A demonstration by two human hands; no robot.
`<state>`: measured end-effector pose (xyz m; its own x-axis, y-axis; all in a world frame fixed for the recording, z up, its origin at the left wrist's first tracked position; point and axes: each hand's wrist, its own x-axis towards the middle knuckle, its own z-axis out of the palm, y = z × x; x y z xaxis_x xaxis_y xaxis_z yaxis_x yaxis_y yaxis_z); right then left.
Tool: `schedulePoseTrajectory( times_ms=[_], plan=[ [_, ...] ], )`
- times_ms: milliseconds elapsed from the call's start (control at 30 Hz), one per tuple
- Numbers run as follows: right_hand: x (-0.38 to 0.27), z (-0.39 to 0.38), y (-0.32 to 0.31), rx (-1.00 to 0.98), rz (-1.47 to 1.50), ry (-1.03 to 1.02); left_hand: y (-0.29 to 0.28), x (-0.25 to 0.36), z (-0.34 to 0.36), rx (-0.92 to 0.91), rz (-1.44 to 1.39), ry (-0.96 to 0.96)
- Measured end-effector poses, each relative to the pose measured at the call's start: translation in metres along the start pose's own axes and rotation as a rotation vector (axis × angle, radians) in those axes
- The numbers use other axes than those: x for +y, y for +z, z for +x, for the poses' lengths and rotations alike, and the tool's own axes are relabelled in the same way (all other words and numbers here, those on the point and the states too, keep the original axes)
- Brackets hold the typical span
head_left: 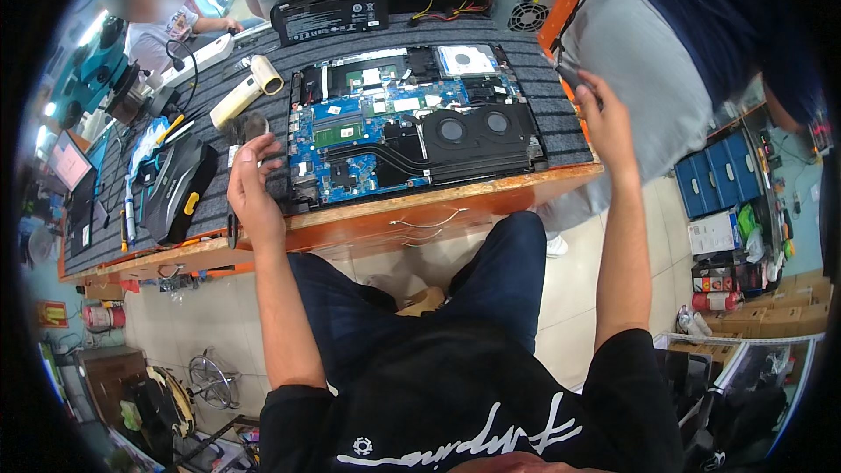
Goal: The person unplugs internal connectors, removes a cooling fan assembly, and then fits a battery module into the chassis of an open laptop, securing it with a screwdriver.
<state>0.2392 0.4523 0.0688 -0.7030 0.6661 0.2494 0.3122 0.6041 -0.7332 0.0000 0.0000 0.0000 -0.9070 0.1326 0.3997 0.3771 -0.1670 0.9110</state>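
An opened laptop lies on the striped mat, its blue circuit board, twin-fan cooling unit and white-labelled drive exposed. At its left edge is my left hand, fingers curled around what looks like a dark brush; its grip is mostly hidden by the hand. My right hand is raised past the laptop's right side at the table edge. Between its thumb and fingers it pinches a small dark object, whose kind I cannot make out. Neither hand touches the board.
Left of the laptop lie a cream handheld blower and a black case-like tool with a yellow button. A laptop battery and a power supply with cables sit behind. One person stands close at right; another sits far left.
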Motion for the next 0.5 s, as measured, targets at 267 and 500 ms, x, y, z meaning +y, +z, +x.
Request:
schedulePoseTrajectory(
  times_ms=[267,500],
  plan=[
    [0.044,-0.006,0.029,0.241,-0.415,-0.289,0.005,0.049,-0.076,-0.236,-0.123,0.255],
    [0.002,-0.025,0.040,0.399,-0.340,-0.472,0.050,0.035,-0.157,-0.725,-0.274,-0.620]
  ],
)
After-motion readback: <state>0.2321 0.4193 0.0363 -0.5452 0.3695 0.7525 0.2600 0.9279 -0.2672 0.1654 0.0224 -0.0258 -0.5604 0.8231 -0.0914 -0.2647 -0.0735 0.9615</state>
